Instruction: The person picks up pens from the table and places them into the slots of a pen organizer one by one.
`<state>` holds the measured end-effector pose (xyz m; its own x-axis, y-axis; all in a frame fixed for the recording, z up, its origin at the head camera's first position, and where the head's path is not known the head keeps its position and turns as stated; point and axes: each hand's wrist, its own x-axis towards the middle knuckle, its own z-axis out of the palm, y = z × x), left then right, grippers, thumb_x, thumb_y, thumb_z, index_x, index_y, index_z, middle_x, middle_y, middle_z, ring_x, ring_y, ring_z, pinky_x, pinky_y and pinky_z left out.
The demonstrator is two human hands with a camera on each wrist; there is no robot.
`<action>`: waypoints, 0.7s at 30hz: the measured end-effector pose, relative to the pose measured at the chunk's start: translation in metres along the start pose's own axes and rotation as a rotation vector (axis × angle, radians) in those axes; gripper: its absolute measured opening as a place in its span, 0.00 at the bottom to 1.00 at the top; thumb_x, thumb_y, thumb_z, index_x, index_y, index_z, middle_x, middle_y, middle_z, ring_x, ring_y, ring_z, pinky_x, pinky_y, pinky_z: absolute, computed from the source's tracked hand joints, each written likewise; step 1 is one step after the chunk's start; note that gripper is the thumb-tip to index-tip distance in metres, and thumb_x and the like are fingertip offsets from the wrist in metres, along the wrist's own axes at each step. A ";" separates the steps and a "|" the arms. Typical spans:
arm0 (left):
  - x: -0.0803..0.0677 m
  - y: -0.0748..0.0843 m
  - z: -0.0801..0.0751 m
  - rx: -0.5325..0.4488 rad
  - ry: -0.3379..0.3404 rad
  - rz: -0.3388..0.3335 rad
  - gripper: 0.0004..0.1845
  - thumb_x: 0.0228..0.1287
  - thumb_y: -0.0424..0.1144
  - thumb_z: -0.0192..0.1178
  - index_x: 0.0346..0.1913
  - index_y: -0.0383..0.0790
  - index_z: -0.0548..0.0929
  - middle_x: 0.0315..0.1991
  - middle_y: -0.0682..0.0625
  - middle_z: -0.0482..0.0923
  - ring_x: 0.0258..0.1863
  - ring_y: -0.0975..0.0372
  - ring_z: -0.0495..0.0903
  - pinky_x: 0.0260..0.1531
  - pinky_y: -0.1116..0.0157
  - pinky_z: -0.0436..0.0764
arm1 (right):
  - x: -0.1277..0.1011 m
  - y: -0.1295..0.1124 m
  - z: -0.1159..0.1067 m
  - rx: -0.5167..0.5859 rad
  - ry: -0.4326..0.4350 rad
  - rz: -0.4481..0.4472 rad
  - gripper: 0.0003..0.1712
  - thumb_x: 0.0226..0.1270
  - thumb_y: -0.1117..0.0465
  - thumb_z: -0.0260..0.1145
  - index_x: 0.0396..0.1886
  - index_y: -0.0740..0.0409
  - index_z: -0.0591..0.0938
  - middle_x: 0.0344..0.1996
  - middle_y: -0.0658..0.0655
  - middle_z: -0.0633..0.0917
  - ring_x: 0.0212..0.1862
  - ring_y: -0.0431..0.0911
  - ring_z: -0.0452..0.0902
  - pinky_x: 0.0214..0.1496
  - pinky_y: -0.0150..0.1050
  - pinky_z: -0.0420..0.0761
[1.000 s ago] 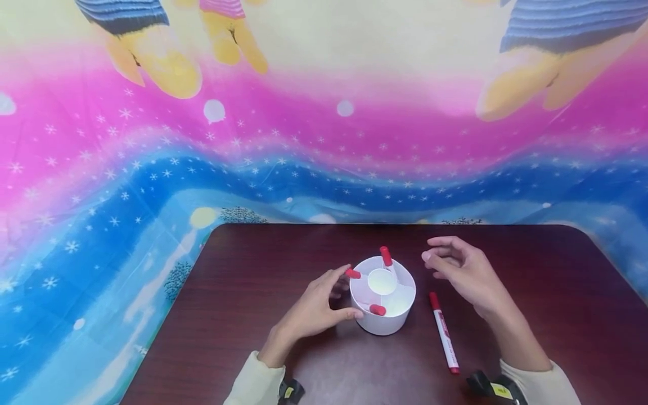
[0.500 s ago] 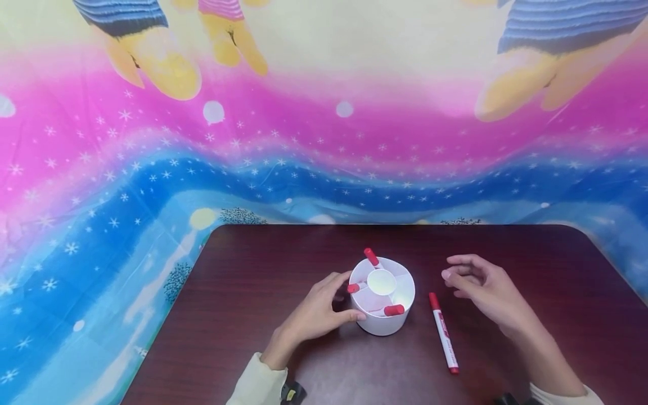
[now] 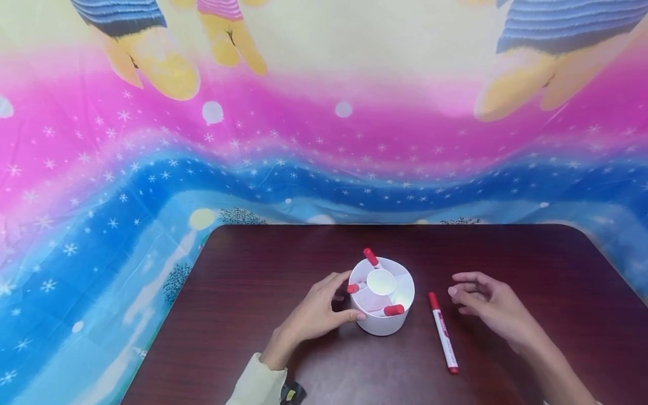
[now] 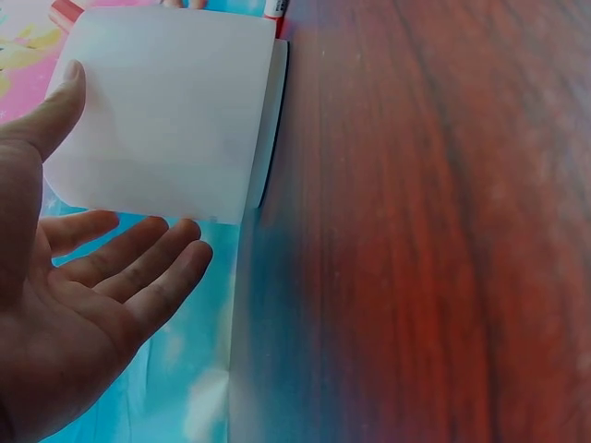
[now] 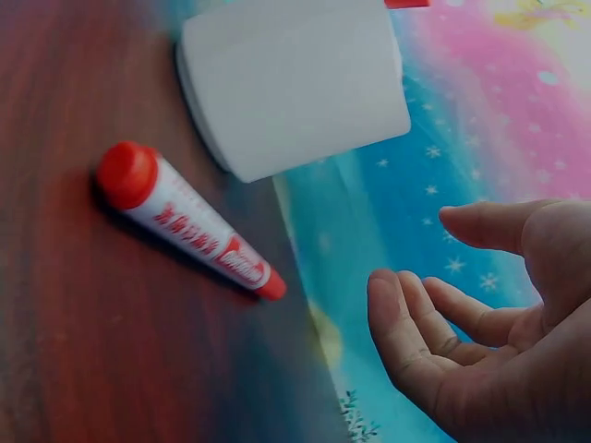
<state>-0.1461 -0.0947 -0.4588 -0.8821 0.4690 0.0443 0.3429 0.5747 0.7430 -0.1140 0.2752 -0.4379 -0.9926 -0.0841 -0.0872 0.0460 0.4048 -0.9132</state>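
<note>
A round white pen holder point(image 3: 386, 325) with a centre cup and divided compartments stands on the table. Three red-capped markers lean in it; one red cap point(image 3: 394, 310) juts over the front rim. My left hand point(image 3: 318, 309) holds the holder's left side, thumb at the front and index finger toward the back. In the left wrist view the thumb overlaps the white wall point(image 4: 166, 111), with the other fingertips at its edge. A red-and-white marker point(image 3: 443, 333) lies capped to the right. Beyond it, my right hand point(image 3: 498, 306) hovers with loosely bent fingers, holding nothing.
The dark reddish wooden table point(image 3: 243, 270) has its far edge just behind the holder. A colourful printed cloth point(image 3: 324, 129) with pink, blue and snowflakes hangs behind and to the left of the table.
The holder has turned, its red caps shifting counterclockwise, mostly in the first half second; my left hand stays at its side. My right hand has moved away rightward and nearer. The loose marker stays put.
</note>
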 end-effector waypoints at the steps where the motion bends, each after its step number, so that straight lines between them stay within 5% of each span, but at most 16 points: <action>1: 0.000 0.000 0.000 0.001 0.000 -0.002 0.50 0.60 0.64 0.77 0.82 0.55 0.68 0.63 0.56 0.80 0.58 0.62 0.84 0.60 0.63 0.87 | -0.001 0.001 0.001 0.003 -0.007 0.008 0.31 0.79 0.61 0.68 0.72 0.74 0.72 0.50 0.61 0.89 0.45 0.34 0.88 0.46 0.38 0.92; 21: 0.000 -0.002 0.000 -0.012 -0.004 -0.001 0.50 0.61 0.64 0.77 0.82 0.56 0.67 0.65 0.55 0.80 0.59 0.61 0.84 0.59 0.63 0.88 | 0.005 0.024 0.011 -0.023 -0.116 0.162 0.36 0.74 0.56 0.74 0.71 0.74 0.72 0.53 0.63 0.87 0.51 0.45 0.89 0.50 0.42 0.92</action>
<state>-0.1465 -0.0957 -0.4603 -0.8811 0.4711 0.0407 0.3381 0.5675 0.7507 -0.1164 0.2741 -0.4647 -0.9529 -0.1196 -0.2788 0.2004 0.4419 -0.8744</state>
